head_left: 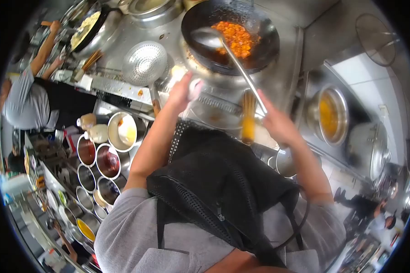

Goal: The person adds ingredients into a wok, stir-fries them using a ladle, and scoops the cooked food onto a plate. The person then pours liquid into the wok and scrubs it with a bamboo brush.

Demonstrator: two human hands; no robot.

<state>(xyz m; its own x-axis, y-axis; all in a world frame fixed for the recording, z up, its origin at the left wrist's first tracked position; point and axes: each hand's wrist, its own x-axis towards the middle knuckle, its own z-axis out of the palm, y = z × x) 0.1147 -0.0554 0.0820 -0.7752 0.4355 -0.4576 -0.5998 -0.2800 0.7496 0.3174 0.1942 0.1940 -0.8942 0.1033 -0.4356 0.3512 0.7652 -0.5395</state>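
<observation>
My right hand [275,119] is wrapped round the long metal handle of a ladle [241,68]. The ladle's bowl rests inside a black wok [196,52], beside a heap of small orange-red food pieces [236,40]. My left hand [181,93], smeared by motion, is closed on a whitish bundle [195,89] that looks like cloth, in front of the wok and apart from it. Just left of that hand lies a round perforated strainer [145,63] with a wooden handle. A bamboo brush [248,117] with a yellow grip lies near my right hand.
Metal pots of sauces [108,161] stand at the left, with bottles [95,133] beside them. On the right are a metal bowl of yellow liquid [329,116] and a hanging mesh skimmer [376,40]. A co-worker [29,102] tends another wok [87,29] at upper left.
</observation>
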